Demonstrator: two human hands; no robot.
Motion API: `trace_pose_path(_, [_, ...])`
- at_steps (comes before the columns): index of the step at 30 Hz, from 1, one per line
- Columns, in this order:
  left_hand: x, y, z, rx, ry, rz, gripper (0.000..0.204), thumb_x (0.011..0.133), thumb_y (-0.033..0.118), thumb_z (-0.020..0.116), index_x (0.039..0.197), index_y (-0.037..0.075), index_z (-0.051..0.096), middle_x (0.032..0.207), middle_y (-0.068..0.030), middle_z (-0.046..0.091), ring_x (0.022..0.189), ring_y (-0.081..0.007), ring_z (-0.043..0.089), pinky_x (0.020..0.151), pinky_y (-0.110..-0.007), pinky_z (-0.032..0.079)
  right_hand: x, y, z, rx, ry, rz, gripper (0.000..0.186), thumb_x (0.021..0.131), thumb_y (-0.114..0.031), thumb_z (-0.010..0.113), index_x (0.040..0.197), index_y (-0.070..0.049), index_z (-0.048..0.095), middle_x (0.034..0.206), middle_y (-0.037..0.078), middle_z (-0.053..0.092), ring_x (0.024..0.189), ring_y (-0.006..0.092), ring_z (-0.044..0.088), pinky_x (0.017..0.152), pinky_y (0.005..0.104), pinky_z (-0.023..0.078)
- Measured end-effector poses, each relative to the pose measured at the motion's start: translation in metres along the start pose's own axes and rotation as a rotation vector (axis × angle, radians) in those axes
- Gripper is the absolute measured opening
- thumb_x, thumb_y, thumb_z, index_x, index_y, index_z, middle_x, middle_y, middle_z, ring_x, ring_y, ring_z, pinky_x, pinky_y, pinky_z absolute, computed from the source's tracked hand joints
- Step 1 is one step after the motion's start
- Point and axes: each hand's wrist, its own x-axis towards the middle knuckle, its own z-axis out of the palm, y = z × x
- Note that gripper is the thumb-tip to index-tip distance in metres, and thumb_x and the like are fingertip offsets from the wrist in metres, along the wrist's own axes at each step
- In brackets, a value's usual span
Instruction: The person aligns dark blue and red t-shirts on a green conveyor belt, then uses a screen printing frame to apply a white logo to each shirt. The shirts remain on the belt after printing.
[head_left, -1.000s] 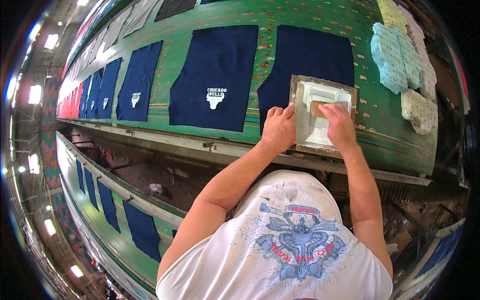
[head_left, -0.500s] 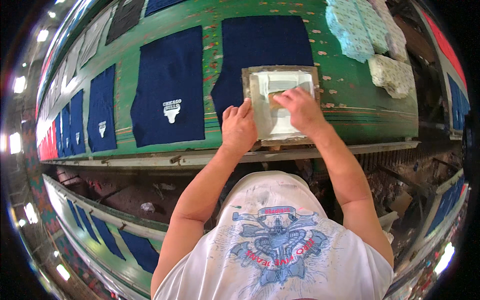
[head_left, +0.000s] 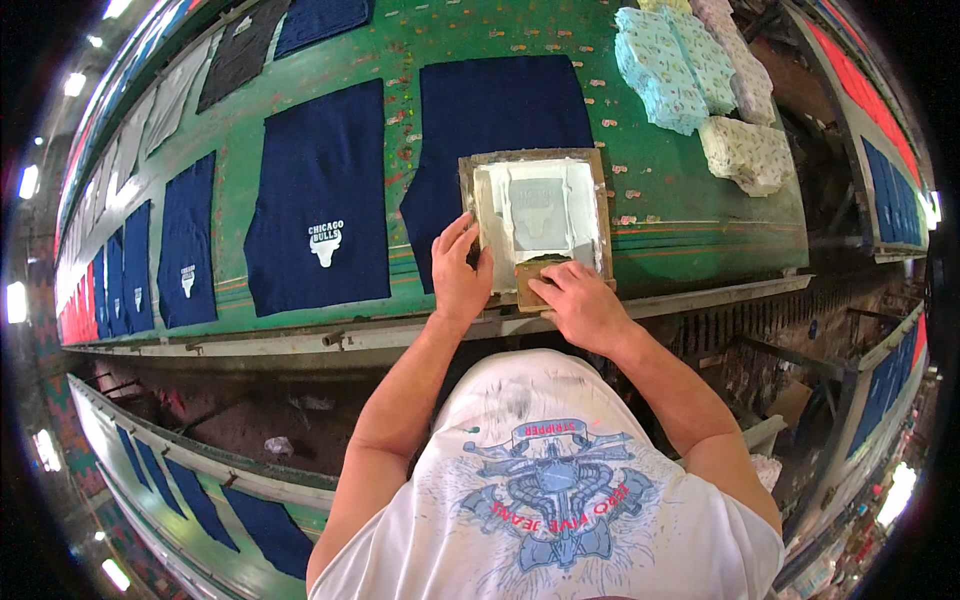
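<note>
A wooden-framed printing screen point(head_left: 605, 220) lies on the lower part of a navy fabric piece point(head_left: 500, 95) on the green table. White paint rings its mesh, and a greyish design shows in the middle. My left hand point(head_left: 460, 272) grips the screen's left edge, thumb toward the frame and fingers along its outer side. In my right hand point(head_left: 585, 308) is a squeegee point(head_left: 532, 290) with a brownish wooden body, standing at the near end of the screen. My right fingers close over its right part and hide it.
To the left lies another navy piece point(head_left: 320, 170) bearing a white bull-head print, with several similar ones beyond. Stacks of patterned turquoise fabric point(head_left: 670, 75) and cream fabric point(head_left: 745, 155) sit at the far right. A metal rail point(head_left: 390, 328) edges the green table point(head_left: 700, 225).
My right hand has drawn the squeegee toward me, from mid-screen to its near edge. The grey design in the mesh is now uncovered. My left hand stays at the frame's left side.
</note>
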Motion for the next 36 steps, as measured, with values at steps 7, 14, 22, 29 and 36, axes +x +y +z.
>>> trace_pose_path(7, [-0.011,-0.008,0.022,-0.064,0.092,-0.245,0.058,0.088,0.002,0.085,0.144,0.000,0.072,0.145,-0.0199,0.070,0.135,-0.0393,0.066,0.117,-0.047,0.054,0.065,0.046,-0.043,0.035,0.162,-0.124,0.049,0.092,-0.034,0.087,0.130,-0.004,0.078,0.126,0.015,0.077,0.121,0.0379,0.067,0.110,0.0512,0.052])
trace_pose_path(14, [-0.014,-0.011,0.026,-0.098,0.120,-0.155,0.061,0.088,-0.002,0.079,0.148,0.000,0.067,0.143,-0.0228,0.067,0.135,-0.0441,0.061,0.117,-0.052,0.050,0.090,0.031,-0.065,-0.002,-0.117,-0.284,0.061,0.087,-0.039,0.090,0.138,-0.007,0.075,0.134,0.016,0.074,0.125,0.0381,0.067,0.111,0.0524,0.053])
trace_pose_path(22, [-0.013,-0.014,0.026,-0.134,0.190,-0.139,0.047,0.098,0.003,0.079,0.144,0.000,0.071,0.137,-0.0222,0.071,0.130,-0.0418,0.065,0.112,-0.050,0.053,0.020,0.010,-0.025,-0.037,-0.028,-0.160,0.053,0.089,-0.003,0.069,0.143,-0.003,0.070,0.136,0.019,0.070,0.127,0.0407,0.065,0.114,0.0508,0.053])
trace_pose_path(29, [-0.015,-0.018,0.028,-0.221,0.142,-0.273,0.045,0.097,0.002,0.080,0.142,0.001,0.073,0.138,-0.0212,0.072,0.130,-0.0391,0.069,0.111,-0.046,0.057,0.090,0.063,-0.048,0.091,-0.057,-0.030,0.041,0.091,0.004,0.061,0.129,-0.002,0.077,0.118,0.021,0.078,0.115,0.0412,0.072,0.103,0.0499,0.060])
trace_pose_path(36, [-0.012,-0.015,0.027,-0.164,0.180,-0.212,0.046,0.098,-0.003,0.079,0.143,0.002,0.075,0.138,-0.0153,0.072,0.120,-0.0248,0.074,0.101,-0.035,0.061,0.130,0.086,-0.029,0.022,0.232,-0.024,0.045,0.088,0.002,0.066,0.131,-0.006,0.077,0.120,0.017,0.079,0.119,0.0380,0.073,0.107,0.0506,0.057])
